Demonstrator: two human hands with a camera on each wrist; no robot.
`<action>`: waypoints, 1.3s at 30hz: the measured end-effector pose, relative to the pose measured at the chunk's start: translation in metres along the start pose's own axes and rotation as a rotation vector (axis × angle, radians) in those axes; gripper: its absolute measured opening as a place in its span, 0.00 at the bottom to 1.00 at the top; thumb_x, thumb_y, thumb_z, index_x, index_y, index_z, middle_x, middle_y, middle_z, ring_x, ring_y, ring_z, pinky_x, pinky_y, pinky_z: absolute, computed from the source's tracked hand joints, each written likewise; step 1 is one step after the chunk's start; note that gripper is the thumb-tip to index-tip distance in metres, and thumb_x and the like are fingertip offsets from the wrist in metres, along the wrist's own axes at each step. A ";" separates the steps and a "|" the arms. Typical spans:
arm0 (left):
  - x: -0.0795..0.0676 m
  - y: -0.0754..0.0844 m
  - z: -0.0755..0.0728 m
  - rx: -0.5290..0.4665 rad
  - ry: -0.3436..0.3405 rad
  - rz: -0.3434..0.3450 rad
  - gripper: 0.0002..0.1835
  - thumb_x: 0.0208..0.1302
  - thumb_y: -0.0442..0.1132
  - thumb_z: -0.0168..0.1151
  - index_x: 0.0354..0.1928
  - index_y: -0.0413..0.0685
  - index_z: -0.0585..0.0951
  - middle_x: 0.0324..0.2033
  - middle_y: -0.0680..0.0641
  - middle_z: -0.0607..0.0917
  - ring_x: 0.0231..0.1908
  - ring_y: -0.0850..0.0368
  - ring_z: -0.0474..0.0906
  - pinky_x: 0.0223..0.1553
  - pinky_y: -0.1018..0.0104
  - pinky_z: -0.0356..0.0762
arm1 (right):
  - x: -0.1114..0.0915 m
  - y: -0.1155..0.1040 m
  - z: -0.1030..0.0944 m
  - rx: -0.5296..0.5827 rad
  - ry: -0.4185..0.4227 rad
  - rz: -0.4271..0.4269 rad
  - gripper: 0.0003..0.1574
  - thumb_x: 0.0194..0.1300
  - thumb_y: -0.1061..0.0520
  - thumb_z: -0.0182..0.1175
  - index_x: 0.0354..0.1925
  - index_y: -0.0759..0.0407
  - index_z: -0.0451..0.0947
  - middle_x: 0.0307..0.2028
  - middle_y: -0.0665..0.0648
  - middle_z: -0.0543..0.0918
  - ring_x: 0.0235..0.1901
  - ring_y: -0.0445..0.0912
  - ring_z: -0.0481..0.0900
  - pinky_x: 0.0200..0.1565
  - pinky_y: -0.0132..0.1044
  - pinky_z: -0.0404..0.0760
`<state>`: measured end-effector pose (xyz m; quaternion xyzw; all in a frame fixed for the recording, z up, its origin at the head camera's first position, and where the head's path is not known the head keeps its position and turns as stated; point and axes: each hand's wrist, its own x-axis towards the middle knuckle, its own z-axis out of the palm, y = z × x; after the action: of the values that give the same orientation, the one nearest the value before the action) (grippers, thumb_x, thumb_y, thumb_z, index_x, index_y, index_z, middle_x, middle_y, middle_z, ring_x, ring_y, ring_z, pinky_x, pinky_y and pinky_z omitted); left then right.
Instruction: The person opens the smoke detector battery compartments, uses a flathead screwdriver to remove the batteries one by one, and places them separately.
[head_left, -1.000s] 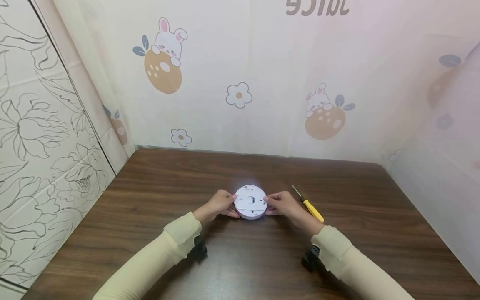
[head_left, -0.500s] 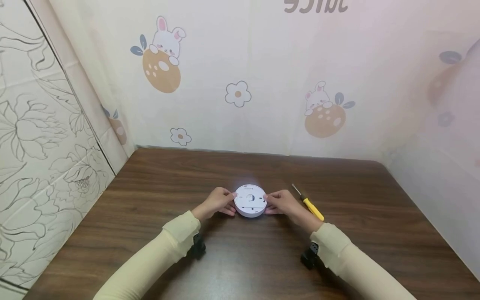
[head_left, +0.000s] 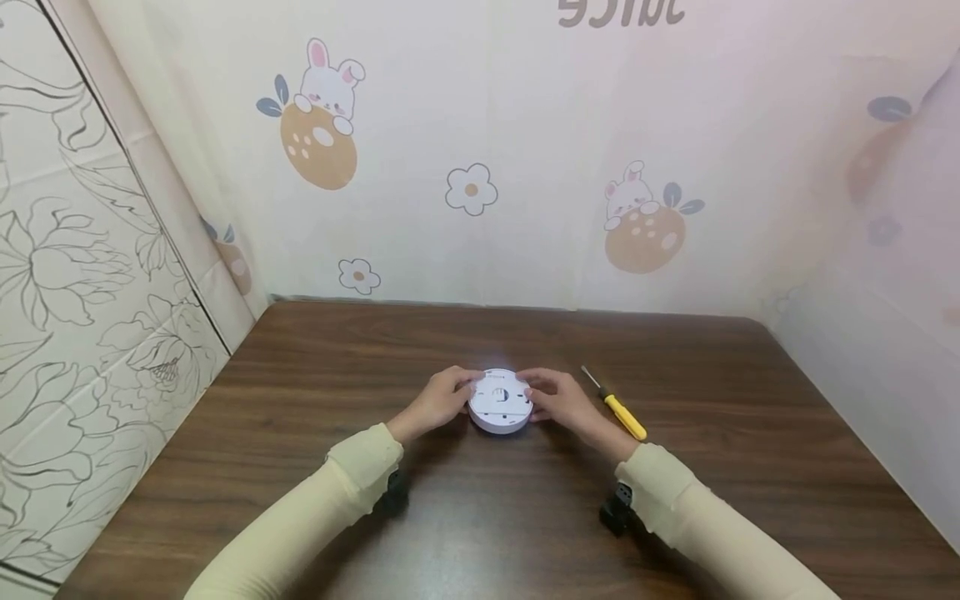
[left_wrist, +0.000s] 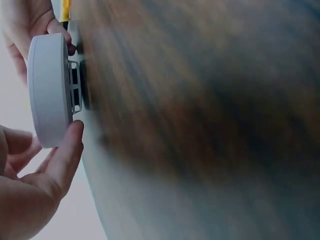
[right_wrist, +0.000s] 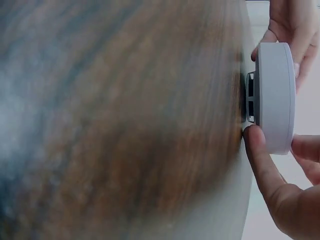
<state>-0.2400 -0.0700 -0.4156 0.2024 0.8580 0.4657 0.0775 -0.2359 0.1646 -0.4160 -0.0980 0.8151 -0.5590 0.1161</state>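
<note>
A round white smoke detector (head_left: pixel 500 423) is held with its flat, marked back facing up, near the middle of the table. My left hand (head_left: pixel 441 397) grips its left edge, thumb on the upper face. From the other side my right hand (head_left: pixel 564 403) pinches the right edge the same way. In the left wrist view, a fingertip supports the underside of the detector (left_wrist: pixel 50 95), beside the slotted vent (left_wrist: pixel 75 87). The right wrist view shows a finger under the detector (right_wrist: pixel 276 102) too, with the vent close over the table.
A screwdriver (head_left: pixel 626 417) with a yellow handle lies on the brown wooden table (head_left: pixel 480 517), just right of my right hand, its tip pointing away. A patterned curtain (head_left: pixel 420 125) hangs behind the table's back edge. Black wrist cameras sit under both sleeves.
Fingers of both hands have shifted forward and up to the detector's far edge; earlier they were lower at its sides. The detector stays in nearly the same place, and the screwdriver lies still.
</note>
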 end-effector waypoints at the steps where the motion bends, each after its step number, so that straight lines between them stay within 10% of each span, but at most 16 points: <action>1: 0.000 0.001 -0.001 0.011 -0.010 -0.006 0.19 0.69 0.36 0.55 0.60 0.39 0.75 0.46 0.42 0.77 0.38 0.53 0.74 0.40 0.62 0.80 | 0.000 0.000 0.000 -0.023 -0.007 -0.012 0.21 0.69 0.64 0.55 0.59 0.64 0.73 0.55 0.68 0.74 0.39 0.52 0.80 0.37 0.41 0.85; 11: -0.001 0.001 -0.008 0.131 -0.091 0.064 0.41 0.47 0.44 0.77 0.63 0.36 0.71 0.55 0.40 0.75 0.51 0.50 0.71 0.56 0.53 0.71 | -0.004 -0.004 -0.004 -0.333 -0.068 -0.109 0.38 0.56 0.50 0.70 0.63 0.59 0.71 0.54 0.61 0.77 0.39 0.48 0.79 0.39 0.38 0.82; 39: 0.001 -0.004 -0.005 0.145 -0.018 0.099 0.41 0.40 0.40 0.81 0.57 0.32 0.74 0.55 0.38 0.77 0.55 0.48 0.72 0.61 0.54 0.68 | 0.001 -0.001 -0.011 -0.319 -0.152 -0.218 0.35 0.59 0.58 0.68 0.63 0.65 0.70 0.53 0.65 0.77 0.40 0.50 0.80 0.45 0.42 0.83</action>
<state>-0.2441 -0.0756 -0.4162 0.2537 0.8776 0.4039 0.0475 -0.2401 0.1737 -0.4115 -0.2445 0.8669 -0.4229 0.0991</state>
